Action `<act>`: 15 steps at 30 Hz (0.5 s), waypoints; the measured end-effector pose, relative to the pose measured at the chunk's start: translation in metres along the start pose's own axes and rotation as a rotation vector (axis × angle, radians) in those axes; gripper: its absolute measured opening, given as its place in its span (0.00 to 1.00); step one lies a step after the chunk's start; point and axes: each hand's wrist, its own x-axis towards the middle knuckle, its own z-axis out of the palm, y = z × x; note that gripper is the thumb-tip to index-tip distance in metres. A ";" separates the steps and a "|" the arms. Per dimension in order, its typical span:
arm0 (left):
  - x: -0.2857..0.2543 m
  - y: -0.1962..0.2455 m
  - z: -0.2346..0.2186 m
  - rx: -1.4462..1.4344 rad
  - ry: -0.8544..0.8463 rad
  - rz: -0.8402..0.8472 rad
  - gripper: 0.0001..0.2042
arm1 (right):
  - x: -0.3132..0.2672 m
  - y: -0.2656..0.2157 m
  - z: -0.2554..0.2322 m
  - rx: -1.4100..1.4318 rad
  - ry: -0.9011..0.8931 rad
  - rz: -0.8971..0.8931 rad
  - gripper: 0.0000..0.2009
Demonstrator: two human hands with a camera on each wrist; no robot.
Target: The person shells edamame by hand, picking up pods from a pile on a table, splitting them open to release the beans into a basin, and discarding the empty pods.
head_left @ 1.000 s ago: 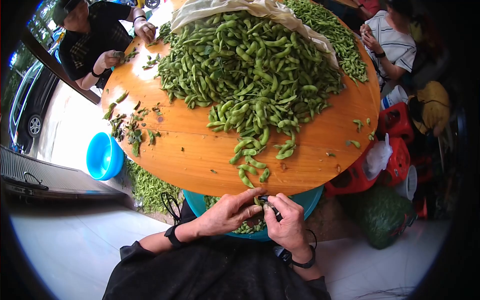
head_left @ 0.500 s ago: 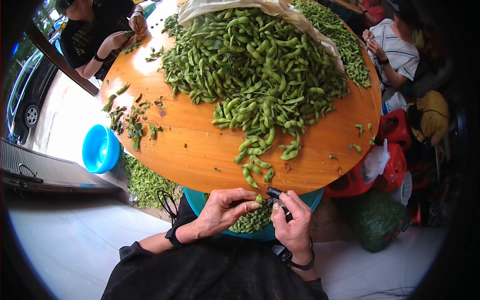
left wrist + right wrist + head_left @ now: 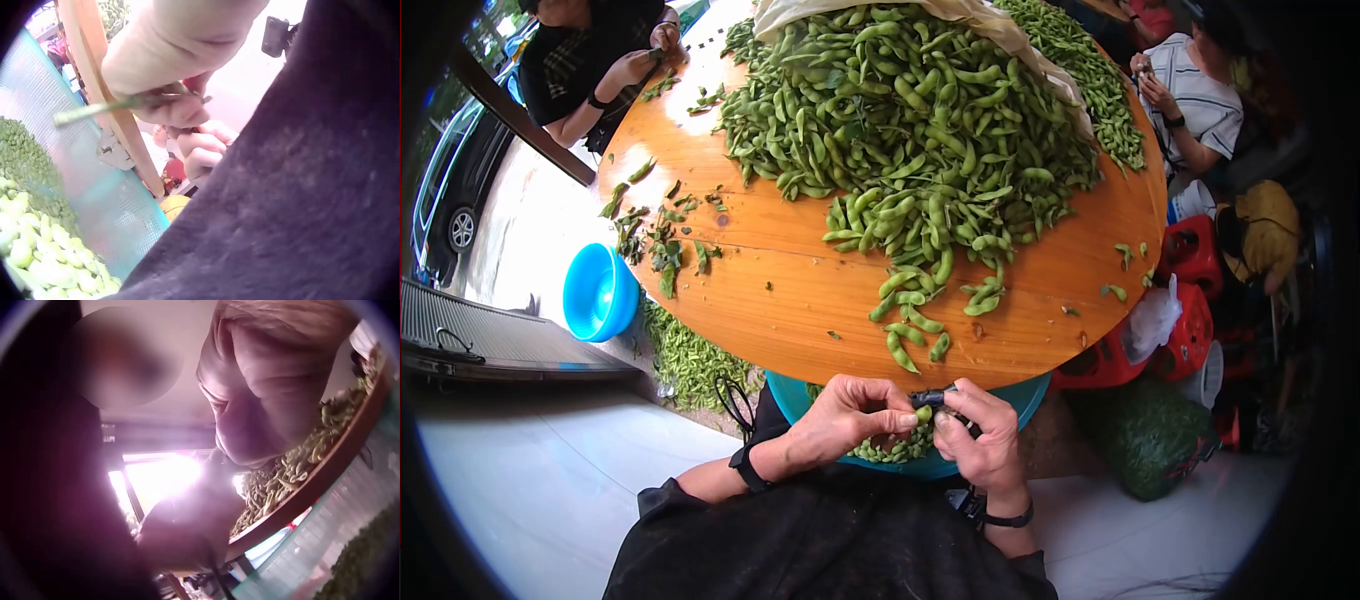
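Note:
In the head view my left hand [image 3: 855,415] pinches a green soybean pod [image 3: 923,413] between thumb and fingers, just off the table's near edge. My right hand [image 3: 982,435] grips a small black tool [image 3: 927,398], whose end lies right at the pod; the fingers hide most of it. Below both hands a teal mesh basket [image 3: 1028,402] holds many green pods [image 3: 895,450]. A thin green stalk-like piece [image 3: 87,114] juts from the left hand [image 3: 178,56] in the left wrist view. The right hand [image 3: 275,381] is dark in its own wrist view.
A large heap of pods [image 3: 910,130] covers the middle of the round wooden table [image 3: 790,300], with loose leaves [image 3: 665,250] at left. A blue basin [image 3: 600,293] and red stools [image 3: 1190,330] stand beside it. People sit at the far left and right.
Half a second ago the black tool stood apart from the pod, to its right; now its end overlaps the pod. The person at upper left has brought both hands together.

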 end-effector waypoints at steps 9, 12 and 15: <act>0.001 -0.001 0.015 0.569 0.093 0.433 0.11 | -0.002 -0.008 0.013 -0.514 0.169 -0.289 0.11; -0.003 0.002 0.013 0.708 0.132 0.489 0.16 | -0.004 -0.015 0.015 -0.570 0.131 -0.316 0.11; -0.007 0.004 0.011 0.816 0.077 0.421 0.13 | -0.004 -0.015 0.008 -0.443 0.082 -0.303 0.11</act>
